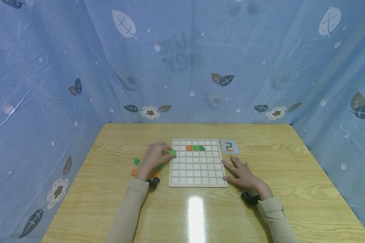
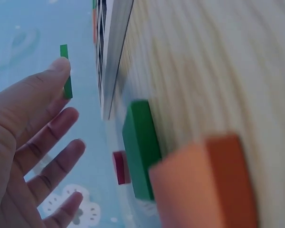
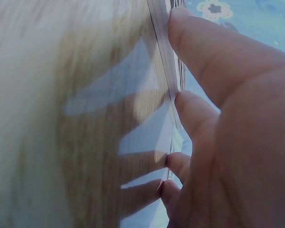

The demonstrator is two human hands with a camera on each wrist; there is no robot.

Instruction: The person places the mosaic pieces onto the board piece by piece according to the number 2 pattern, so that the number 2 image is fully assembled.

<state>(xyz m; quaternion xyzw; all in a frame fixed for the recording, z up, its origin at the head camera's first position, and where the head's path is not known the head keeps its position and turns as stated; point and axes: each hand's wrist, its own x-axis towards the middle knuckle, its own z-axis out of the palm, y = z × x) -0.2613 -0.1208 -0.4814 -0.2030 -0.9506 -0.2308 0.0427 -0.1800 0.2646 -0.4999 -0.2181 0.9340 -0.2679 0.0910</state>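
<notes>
Your left hand pinches a light green tile between thumb and forefinger, the other fingers spread free. You hold the tile above the left rim of the grid board, apart from it. It looks square from overhead, so no long axis stands out; its face is up and its thin edge, seen from the left wrist, runs roughly level with the tabletop.

Your right hand grips nothing: its fingers are splayed, thumb and forefinger touching the board's right edge.

The card past your right fingertips shows a green and orange figure resembling a 2; the curtain bears faint lettering that you can't read reliably.

In the board's second row sit an orange square, a green square and a dark green rounded piece, side by side. Loose orange and green pieces lie around your left wrist, which partly covers them.
</notes>
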